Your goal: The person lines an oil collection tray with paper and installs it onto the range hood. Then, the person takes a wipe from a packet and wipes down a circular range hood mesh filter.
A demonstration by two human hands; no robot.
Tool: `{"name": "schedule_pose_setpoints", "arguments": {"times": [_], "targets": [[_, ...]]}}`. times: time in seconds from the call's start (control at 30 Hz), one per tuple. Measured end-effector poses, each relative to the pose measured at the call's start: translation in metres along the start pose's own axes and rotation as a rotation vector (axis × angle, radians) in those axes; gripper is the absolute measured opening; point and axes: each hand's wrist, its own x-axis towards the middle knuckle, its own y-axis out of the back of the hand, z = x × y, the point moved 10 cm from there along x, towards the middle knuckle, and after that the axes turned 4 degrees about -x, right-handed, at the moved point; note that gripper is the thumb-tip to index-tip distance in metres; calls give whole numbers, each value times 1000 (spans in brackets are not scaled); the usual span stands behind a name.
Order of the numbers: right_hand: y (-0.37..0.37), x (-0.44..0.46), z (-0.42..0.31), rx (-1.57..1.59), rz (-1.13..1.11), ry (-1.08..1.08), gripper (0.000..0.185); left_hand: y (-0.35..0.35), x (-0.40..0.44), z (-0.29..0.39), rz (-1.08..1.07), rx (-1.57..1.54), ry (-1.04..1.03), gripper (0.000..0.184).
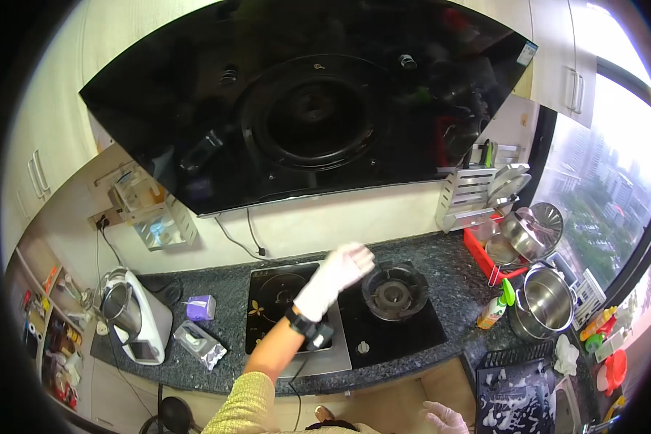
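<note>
My left hand [342,273], in a thin whitish glove, reaches forward over the cooktops toward the back wall. Its fingers look stretched out and slightly bent, with nothing visible in them. A dark wrist device [307,327] is strapped below the glove. Beneath the forearm lies a black induction cooktop [264,311]. Right of the hand is a gas burner [394,291] with a round black grate, set in a glass hob [405,340]. Low in the view, my gloved right hand [445,418] hangs beside the counter front, fingers apart, partly cut off by the frame edge.
A black range hood [311,173] hangs above. On the left stand a white food processor [155,322], a purple tissue pack [200,308] and a wipes pack [199,343]. On the right are a spray bottle [495,307], a steel pot [547,298], a red rack [477,249] and a soapy sink [513,398].
</note>
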Motion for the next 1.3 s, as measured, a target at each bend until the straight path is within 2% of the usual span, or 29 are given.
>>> {"name": "schedule_pose_setpoints", "arguments": {"times": [0.03,0.07,0.1,0.17,0.2,0.23,0.27,0.33,0.37,0.47,0.53,0.6,0.7,0.73,0.77,0.8,0.87,0.9,1.0,1.1,1.17,1.2,1.27,1.3], "targets": [[0,0,0,-31,-21,-34,109,-24,-30,-22,54,89,31,25],[-3,-2,-6,-62,-41,-67,116,-25,-38,-46,-43,102,60,35],[-4,-4,-8,-92,-61,-99,122,-17,-50,-70,-18,118,115,39],[-6,-14,-16,-52,-158,133,119,11,-71,-113,-228,175,151,45],[-6,-22,-23,-31,-204,250,118,28,-84,-127,-207,198,154,46],[-12,-42,-48,-12,-231,463,123,34,-102,-139,-122,226,172,47],[-14,-50,-53,-25,-226,469,125,38,-119,-148,-37,254,190,48],[-12,-62,-62,-51,-216,481,129,47,-132,-163,-2,239,214,50],[-8,-64,-56,-69,-210,479,124,60,-158,-181,100,182,268,51],[4,-66,-43,-36,-174,381,113,57,-186,-207,101,215,279,49],[6,-74,-53,-117,-146,500,86,41,-196,-218,43,282,280,49],[17,-64,-40,-385,-105,221,77,29,-198,-232,25,339,274,49],[15,-91,-74,-282,-120,503,80,-3,-208,-245,35,750,284,53],[14,-90,-75,-404,-140,493,85,-8,-213,-250,47,892,305,53],[14,-89,-76,-526,-159,482,90,-51,-230,-241,106,944,408,52],[15,-88,-74,-648,-178,469,95,-68,-237,-242,25,932,361,51],[17,-89,-77,-572,-211,559,95,-93,-245,-240,-142,906,267,51],[19,-91,-78,-533,-224,603,94,-76,-242,-252,-70,1006,372,50],[26,-94,-74,-326,-191,622,66,-65,-247,-256,-43,1021,424,48],[35,-72,-44,-472,-108,447,38,-41,-244,-256,1,1034,425,47],[39,-57,-34,-432,-38,277,34,-58,-248,-241,51,1017,417,47],[42,-51,-27,-407,-3,192,33,-38,-240,-246,54,1021,434,47],[40,-44,-34,-472,30,308,32,21,-223,-267,58,1022,474,49],[40,-42,-35,-506,49,360,32,7,-222,-264,-14,958,435,50]]}}
